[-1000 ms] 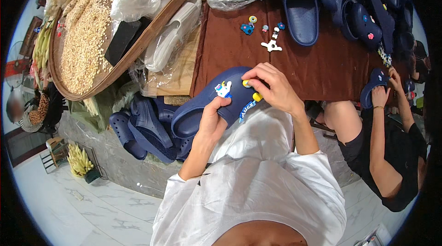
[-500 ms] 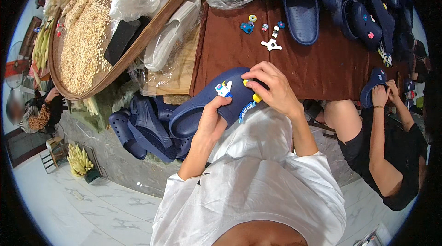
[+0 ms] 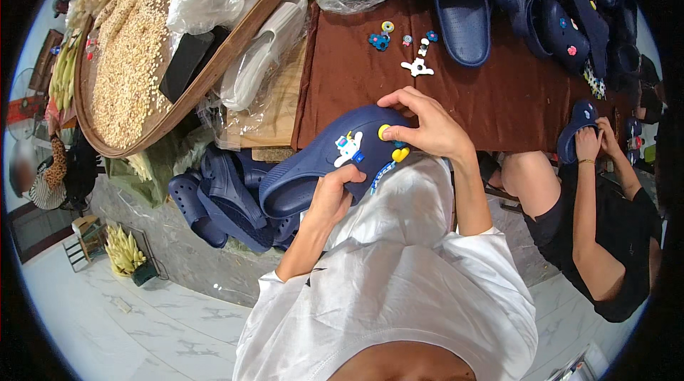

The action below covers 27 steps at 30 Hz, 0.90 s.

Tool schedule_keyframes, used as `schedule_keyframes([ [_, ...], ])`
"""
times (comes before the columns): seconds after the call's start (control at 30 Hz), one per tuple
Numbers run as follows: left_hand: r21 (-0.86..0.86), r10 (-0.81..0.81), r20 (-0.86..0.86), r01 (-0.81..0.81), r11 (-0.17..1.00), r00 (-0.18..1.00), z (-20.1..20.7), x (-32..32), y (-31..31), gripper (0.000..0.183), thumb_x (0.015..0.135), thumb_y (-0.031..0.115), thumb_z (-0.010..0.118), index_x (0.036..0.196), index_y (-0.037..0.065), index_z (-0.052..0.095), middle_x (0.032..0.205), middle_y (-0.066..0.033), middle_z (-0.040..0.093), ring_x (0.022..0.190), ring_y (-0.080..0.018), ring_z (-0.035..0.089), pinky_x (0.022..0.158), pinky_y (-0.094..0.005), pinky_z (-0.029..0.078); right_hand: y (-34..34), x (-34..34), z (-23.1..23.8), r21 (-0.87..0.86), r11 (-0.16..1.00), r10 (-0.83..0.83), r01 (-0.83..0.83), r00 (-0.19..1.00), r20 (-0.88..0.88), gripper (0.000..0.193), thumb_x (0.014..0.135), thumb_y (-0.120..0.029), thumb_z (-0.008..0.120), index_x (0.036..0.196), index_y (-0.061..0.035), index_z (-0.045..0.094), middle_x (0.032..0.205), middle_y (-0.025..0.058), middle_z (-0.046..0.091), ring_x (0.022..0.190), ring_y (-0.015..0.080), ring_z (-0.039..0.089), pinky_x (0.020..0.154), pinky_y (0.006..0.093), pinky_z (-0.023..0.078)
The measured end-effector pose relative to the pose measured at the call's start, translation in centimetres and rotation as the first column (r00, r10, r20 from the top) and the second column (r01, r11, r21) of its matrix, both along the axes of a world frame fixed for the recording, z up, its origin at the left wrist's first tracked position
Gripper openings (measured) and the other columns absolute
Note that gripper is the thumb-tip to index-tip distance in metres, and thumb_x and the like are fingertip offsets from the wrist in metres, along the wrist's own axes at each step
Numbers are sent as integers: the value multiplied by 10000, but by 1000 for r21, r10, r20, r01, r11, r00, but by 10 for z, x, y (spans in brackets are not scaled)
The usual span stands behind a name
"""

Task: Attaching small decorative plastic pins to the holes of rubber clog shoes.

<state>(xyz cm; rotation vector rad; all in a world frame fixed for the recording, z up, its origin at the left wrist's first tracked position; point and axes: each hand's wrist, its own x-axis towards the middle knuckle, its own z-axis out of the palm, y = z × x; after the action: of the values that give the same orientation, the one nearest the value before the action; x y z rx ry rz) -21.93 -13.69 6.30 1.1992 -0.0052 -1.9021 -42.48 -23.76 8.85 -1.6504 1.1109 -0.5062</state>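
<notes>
A navy clog (image 3: pixel 310 156) is held over my lap by both hands, its toe pointing to the far right. My left hand (image 3: pixel 329 194) clasps its near side, thumb beside a white cartoon shoe charm (image 3: pixel 348 148) on the upper. At the toe, my right hand (image 3: pixel 431 128) has its fingers on the far edge. Its thumb touches a round yellow charm (image 3: pixel 383 131). Beneath that hand sit another yellow charm (image 3: pixel 401 156) and a blue lettered strip (image 3: pixel 382 176). What lies under the right palm is hidden.
On the brown cloth (image 3: pixel 335 74) lie a white charm (image 3: pixel 417 67) and a blue flower charm (image 3: pixel 379 42). Several navy clogs (image 3: pixel 463 24) stand behind; others (image 3: pixel 228 196) hang low left. A basket tray (image 3: pixel 206 67) is at left. A person (image 3: pixel 598 238) handles a clog at right.
My right thumb has come onto the round yellow charm and the fingers have spread toward the toe's far edge. My left thumb has slid slightly nearer, showing more of the white charm.
</notes>
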Motion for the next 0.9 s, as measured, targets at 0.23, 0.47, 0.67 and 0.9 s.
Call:
schedule_keyframes([
  [0.23, -25, -54, 132, 58, 998, 990, 11, 1, 2, 377, 642, -82, 556, 1010, -58, 635, 965, -114, 671, 844, -219, 637, 794, -318, 509, 0, 4, 6, -19, 999, 41, -43, 995, -91, 500, 759, -186, 784, 1195, -22, 602, 1111, 101, 589, 1032, 232, 611, 920, 360, 478],
  [0.47, -101, 50, -158, -67, 993, 986, 13, 5, -13, 562, 619, -50, 493, 1175, -94, 561, 1145, -190, 641, 1066, -301, 622, 957, -400, 495, 2, 8, -13, 25, 999, -35, 33, 996, 85, 419, 794, -187, 763, 1166, -36, 643, 1095, 92, 607, 1021, 217, 606, 918, 334, 474],
  [0.67, -69, 114, -356, -148, 987, 927, 10, 11, -24, 639, 645, -15, 458, 1279, -92, 486, 1268, -237, 581, 1174, -352, 569, 1064, -465, 431, 9, 4, -31, -27, 997, -70, 74, 990, 118, 368, 858, -159, 717, 1184, -7, 638, 1131, 86, 608, 1048, 189, 600, 922, 325, 483],
  [0.9, -98, 95, -414, -148, 984, 905, 10, 11, -22, 646, 642, 9, 479, 1284, -65, 498, 1256, -199, 599, 1179, -333, 575, 1054, -439, 439, 12, -5, -32, 84, 991, -120, 108, 979, 166, 424, 846, -192, 728, 1221, -33, 613, 1165, 106, 612, 1089, 222, 593, 938, 363, 470],
])
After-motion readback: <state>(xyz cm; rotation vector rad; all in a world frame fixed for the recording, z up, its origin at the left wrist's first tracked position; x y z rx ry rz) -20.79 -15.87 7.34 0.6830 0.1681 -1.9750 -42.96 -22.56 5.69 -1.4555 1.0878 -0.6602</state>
